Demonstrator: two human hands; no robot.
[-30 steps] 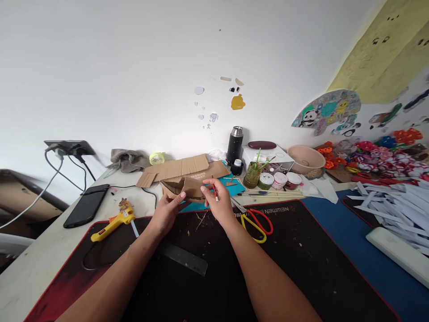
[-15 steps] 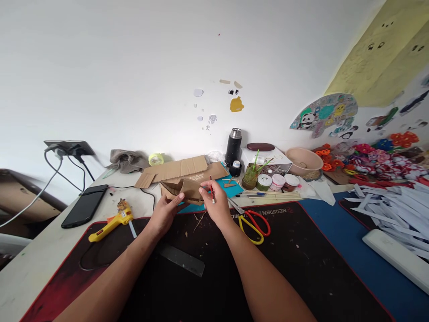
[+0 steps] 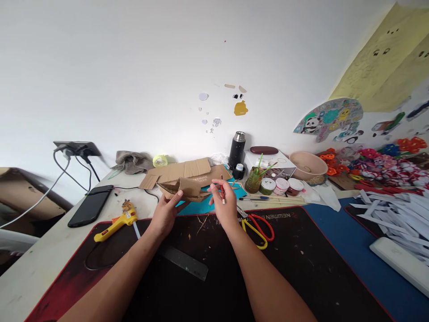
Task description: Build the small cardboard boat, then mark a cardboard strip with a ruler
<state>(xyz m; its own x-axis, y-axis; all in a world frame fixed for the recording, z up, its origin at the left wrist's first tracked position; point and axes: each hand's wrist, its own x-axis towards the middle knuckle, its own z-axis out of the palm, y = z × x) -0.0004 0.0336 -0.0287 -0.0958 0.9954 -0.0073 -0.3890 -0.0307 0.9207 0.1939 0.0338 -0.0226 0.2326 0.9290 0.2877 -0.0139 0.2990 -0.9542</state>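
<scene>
A small boat-shaped cardboard piece (image 3: 188,188) is held up above the back edge of the dark desk mat. My left hand (image 3: 166,213) pinches its near left side, thumb on top. Just right of the cardboard's tip is my right hand (image 3: 226,205), its fingers closed around a slim red pencil (image 3: 223,191) with a white end pointing down. Scissors (image 3: 258,229) with one red and one yellow handle lie right of that wrist. Under my left forearm a dark flat strip (image 3: 187,263), like a ruler, rests on the mat.
A yellow glue gun (image 3: 115,225) and black phone (image 3: 90,205) lie at left. Behind are cardboard sheets (image 3: 179,170), a blue sheet (image 3: 194,207), a black thermos (image 3: 237,150) and paint jars (image 3: 282,186). White paper strips (image 3: 395,223) pile up at right.
My right hand has come off the cardboard and moved slightly right with the pencil. The left hand still holds the cardboard. The whole view has shifted a little.
</scene>
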